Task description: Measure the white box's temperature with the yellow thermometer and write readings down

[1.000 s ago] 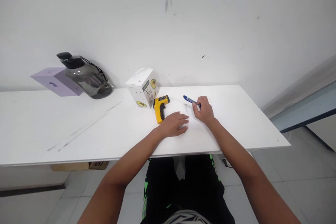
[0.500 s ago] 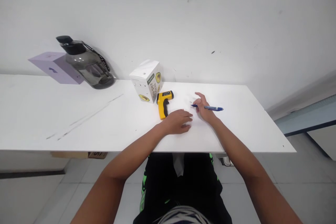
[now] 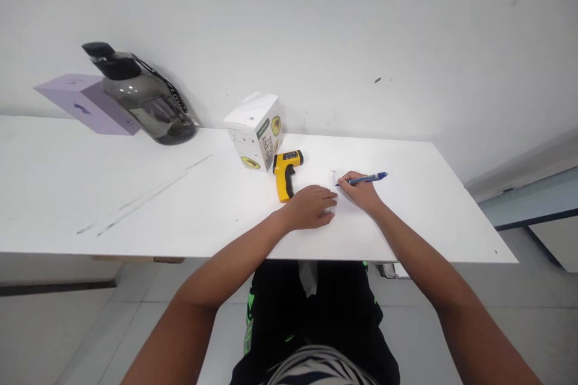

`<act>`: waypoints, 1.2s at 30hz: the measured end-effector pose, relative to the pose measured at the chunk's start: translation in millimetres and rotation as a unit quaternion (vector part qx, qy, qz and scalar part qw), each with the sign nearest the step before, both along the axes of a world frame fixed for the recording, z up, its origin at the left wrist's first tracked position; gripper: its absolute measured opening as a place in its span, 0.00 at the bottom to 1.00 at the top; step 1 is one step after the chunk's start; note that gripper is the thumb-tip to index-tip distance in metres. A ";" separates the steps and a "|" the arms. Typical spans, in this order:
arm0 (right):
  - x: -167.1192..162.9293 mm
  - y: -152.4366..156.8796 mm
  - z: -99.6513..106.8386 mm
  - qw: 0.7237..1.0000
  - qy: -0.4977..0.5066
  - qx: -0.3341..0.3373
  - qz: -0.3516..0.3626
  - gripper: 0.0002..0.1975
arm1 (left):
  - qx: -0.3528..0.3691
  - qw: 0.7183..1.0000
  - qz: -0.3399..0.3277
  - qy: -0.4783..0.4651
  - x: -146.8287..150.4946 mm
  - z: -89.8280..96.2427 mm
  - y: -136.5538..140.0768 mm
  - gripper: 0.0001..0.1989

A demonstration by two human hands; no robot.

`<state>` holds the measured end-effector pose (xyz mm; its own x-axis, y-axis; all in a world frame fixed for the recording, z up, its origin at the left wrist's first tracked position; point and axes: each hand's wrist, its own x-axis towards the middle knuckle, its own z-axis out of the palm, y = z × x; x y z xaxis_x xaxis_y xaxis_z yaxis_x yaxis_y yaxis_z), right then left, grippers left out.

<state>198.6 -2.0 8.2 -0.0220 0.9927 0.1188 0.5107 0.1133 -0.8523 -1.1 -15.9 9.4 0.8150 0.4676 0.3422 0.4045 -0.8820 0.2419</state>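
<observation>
Pinched by the right hand, tail toward three o'clock, the pen was best guided lightly; left hand unclenched.

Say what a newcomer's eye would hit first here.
Probably the yellow and black pistol-shaped device, lying on the white tabletop beside the left hand. Next, the black-capped translucent grey bottle near the wall, at the picture's left, partly hiding a pale purple box. Then the slim blue pen in the right hand.
</observation>
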 end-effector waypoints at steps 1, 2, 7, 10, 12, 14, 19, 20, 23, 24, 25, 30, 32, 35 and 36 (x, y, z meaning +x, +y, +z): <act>0.1 0.1 0.3 1.000 -0.012 -0.003 0.004 0.10 | -0.001 1.000 -0.002 0.002 0.2 0.4 -0.1 0.13; 0.1 0.3 0.6 1.000 -0.020 -0.008 0.008 0.10 | -0.002 1.000 -0.003 0.004 0.4 0.8 -0.1 0.13; -1.4 0.2 2.7 0.999 -0.038 -0.023 0.010 0.10 | -0.010 1.000 0.000 0.007 1.0 2.2 -0.9 0.13; -2.9 0.0 3.4 0.999 -0.034 -0.022 0.003 0.10 | -0.011 1.000 0.002 0.011 0.9 2.3 -1.4 0.13; -3.5 -0.1 3.8 0.999 -0.033 -0.024 -0.003 0.10 | -0.010 1.000 0.003 0.013 0.9 2.2 -1.5 0.13; -3.9 -0.2 4.2 0.999 -0.033 -0.025 -0.008 0.10 | -0.010 1.000 0.002 0.014 1.0 2.1 -1.5 0.14; -4.7 -0.5 5.4 0.999 -0.034 -0.027 -0.003 0.09 | -0.014 1.000 0.002 0.008 1.4 1.9 -0.8 0.14; -4.7 -0.5 5.5 0.999 -0.035 -0.028 0.000 0.09 | -0.015 1.000 0.003 0.008 1.3 1.9 -0.7 0.14; -4.4 -0.3 5.4 0.999 -0.035 -0.031 0.002 0.09 | -0.017 1.000 0.000 0.009 1.1 2.2 -0.8 0.14; -4.3 -0.2 5.2 0.999 -0.033 -0.029 -0.001 0.09 | -0.017 1.000 -0.001 0.010 1.0 2.3 -0.9 0.14; -4.1 -0.1 5.0 0.999 -0.032 -0.027 -0.003 0.09 | -0.018 1.000 0.000 0.010 0.9 2.4 -1.1 0.14; -4.3 0.4 3.4 0.999 -0.035 -0.017 -0.006 0.09 | -0.017 1.000 0.005 0.008 1.3 2.1 -1.6 0.14; -4.5 0.6 2.9 0.999 -0.034 -0.017 -0.010 0.09 | -0.018 1.000 0.004 0.008 1.4 1.8 -1.4 0.15; -4.3 0.5 2.8 0.999 -0.037 -0.019 -0.016 0.09 | -0.019 1.000 0.002 0.009 1.2 1.7 -1.0 0.15; -4.2 0.5 2.9 0.999 -0.038 -0.020 -0.015 0.09 | -0.020 1.000 0.001 0.009 1.1 1.8 -0.9 0.15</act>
